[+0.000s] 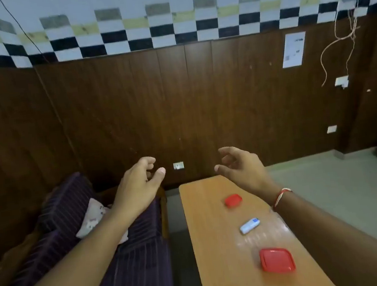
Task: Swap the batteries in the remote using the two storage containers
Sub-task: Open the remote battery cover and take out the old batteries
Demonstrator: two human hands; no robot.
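Both hands are up in the air, holding nothing. The left hand floats over the couch side with fingers loosely curled and thumb sticking out, nothing pinched. The right hand mirrors it above the far end of the table, fingers spread and relaxed, with a red-and-white thread band around the wrist.

Below the right forearm there's a long, narrow wooden table, smooth orange-brown top with a bit of glare. Three things sit in a row along it, well apart: a small red container with rounded corners at the far end, the white remote lying flat and angled in the middle, and a bigger square red container with a glossy plastic lid nearest. All lids look closed.

Left of the table is a dark purple striped sofa with a pale cushion, just a slim gap between them. The right side opens onto bare grey floor.
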